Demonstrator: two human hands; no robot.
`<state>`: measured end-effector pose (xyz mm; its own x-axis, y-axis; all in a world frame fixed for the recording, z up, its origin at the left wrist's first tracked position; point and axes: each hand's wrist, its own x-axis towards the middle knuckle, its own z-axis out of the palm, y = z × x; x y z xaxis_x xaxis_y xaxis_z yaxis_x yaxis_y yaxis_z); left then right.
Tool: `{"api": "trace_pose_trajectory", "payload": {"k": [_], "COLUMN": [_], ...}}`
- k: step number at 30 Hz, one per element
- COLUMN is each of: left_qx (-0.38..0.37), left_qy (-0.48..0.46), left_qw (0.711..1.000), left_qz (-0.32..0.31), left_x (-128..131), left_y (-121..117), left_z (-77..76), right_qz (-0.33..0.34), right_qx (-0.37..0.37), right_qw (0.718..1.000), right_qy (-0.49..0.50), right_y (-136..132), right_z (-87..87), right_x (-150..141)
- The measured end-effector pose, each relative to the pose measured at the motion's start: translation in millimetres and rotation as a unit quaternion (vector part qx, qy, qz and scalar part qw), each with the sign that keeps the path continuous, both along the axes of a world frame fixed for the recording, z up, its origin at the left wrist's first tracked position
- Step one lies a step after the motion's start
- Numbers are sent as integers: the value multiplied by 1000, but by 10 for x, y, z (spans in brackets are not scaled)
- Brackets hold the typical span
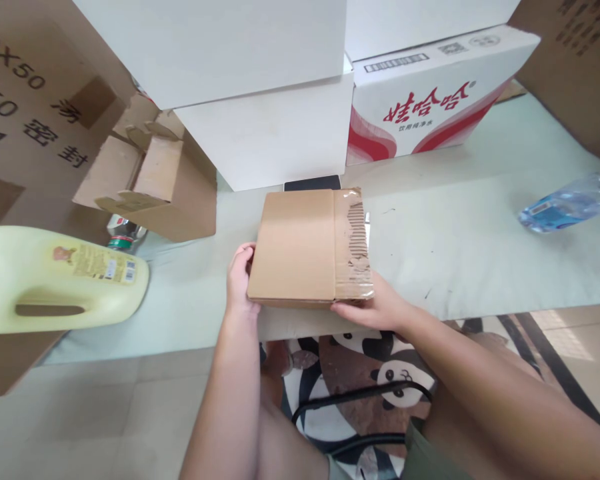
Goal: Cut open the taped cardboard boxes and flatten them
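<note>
And the box is held over the near side of the table, centre; whether it is touching the cloth cannot be told. Its left side is gripped by the left hand, fingers curled round it; the near right corner is clasped by the right hand, partly hidden beneath. For a good hold, both sides should be supported evenly, with the box kept level and light pressure put near the torn flap, where the ridges are bared and could give.

Now the count: one box held, one open carton, one jug, two bottles, one printed case, and three plain white boxes seen in part.
</note>
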<state>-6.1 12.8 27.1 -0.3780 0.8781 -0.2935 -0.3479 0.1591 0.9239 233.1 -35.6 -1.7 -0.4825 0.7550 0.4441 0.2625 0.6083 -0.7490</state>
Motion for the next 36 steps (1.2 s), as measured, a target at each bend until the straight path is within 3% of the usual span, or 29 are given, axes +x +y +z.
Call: {"api": "trace_pose_trajectory", "payload": {"k": [11,36], "left_qx": [-2,-12], "left_qy": [20,-20], "left_qw": [1000,1000], "left_qz": [-22,10], "left_x": [-17,11], "left_y": [1,19], "left_z": [-16,-8], "right_qz": [-1,1], "right_qx": [1,-8], "right_qw": [1000,1000], "right_qy": [0,5], "right_y": [-3,-17], "right_z": [1,-47], "right_x": [0,-9]}}
